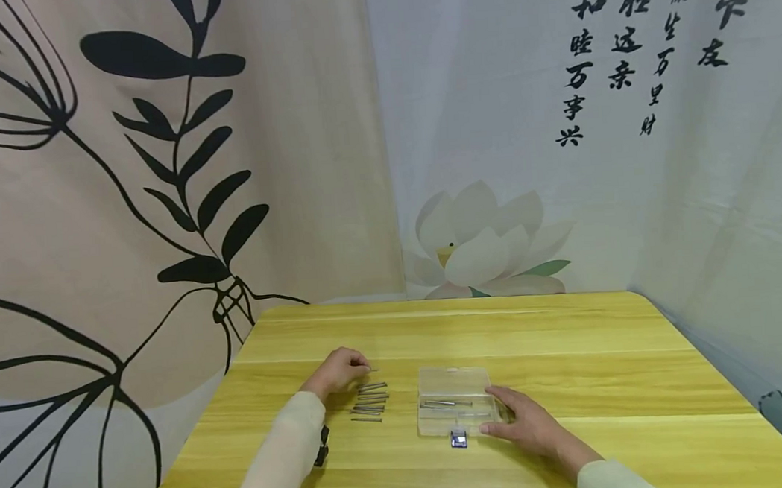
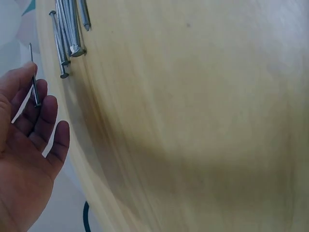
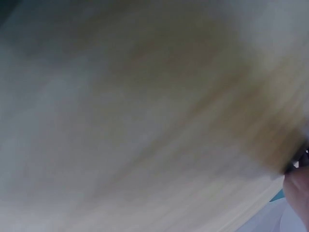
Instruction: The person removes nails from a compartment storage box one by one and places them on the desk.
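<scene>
In the left wrist view my left hand (image 2: pixel 34 130) pinches a thin metal nail (image 2: pixel 35 87) between thumb and fingers, its point away from the palm. The head view has that left hand (image 1: pixel 341 370) over the table, just beyond a row of loose nails (image 1: pixel 370 400). To their right lies a clear plastic box (image 1: pixel 453 378) with its lid raised; a few nails (image 1: pixel 446 402) are inside. My right hand (image 1: pixel 526 418) holds the box by its right side, thumb at the near corner and fingers farther back.
Everything lies on a wooden-patterned table (image 1: pixel 573 360) with rounded far corners. A small blue square piece (image 1: pixel 459 439) sits against the box's front edge. Printed curtains (image 1: pixel 319 166) hang behind the table. The right wrist view is mostly blurred table surface.
</scene>
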`<state>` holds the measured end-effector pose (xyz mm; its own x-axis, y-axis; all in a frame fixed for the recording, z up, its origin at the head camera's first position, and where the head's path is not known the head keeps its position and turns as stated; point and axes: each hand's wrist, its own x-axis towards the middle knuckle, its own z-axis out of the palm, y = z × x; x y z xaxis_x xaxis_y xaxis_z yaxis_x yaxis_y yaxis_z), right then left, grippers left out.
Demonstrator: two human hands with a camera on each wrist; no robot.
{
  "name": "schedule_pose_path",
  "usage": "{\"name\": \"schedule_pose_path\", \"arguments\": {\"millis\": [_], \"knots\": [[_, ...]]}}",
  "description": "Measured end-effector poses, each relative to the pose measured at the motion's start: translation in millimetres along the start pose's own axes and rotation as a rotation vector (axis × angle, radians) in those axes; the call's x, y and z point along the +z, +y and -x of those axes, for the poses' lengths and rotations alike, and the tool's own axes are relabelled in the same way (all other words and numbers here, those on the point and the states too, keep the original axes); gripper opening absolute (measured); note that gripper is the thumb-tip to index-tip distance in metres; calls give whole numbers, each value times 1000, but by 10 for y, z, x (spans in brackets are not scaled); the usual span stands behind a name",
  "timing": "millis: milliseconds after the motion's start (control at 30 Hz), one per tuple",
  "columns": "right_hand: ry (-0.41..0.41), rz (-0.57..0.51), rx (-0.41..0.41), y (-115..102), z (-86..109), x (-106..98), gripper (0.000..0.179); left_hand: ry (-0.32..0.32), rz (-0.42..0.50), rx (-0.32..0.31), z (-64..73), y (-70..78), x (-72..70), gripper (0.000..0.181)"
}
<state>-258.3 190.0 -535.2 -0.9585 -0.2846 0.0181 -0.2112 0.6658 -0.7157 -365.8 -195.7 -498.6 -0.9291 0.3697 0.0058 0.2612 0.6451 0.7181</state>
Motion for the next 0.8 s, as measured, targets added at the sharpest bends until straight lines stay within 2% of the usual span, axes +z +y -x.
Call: {"name": "schedule_pose_path", "arguments": {"millis": [400, 800], "knots": [[0, -9, 7, -4, -6, 5, 82, -17, -44, -18, -39, -42, 76, 11], [-3, -24, 8, -4, -5, 4, 82, -34, -88, -41, -34, -17, 93, 9]]}}
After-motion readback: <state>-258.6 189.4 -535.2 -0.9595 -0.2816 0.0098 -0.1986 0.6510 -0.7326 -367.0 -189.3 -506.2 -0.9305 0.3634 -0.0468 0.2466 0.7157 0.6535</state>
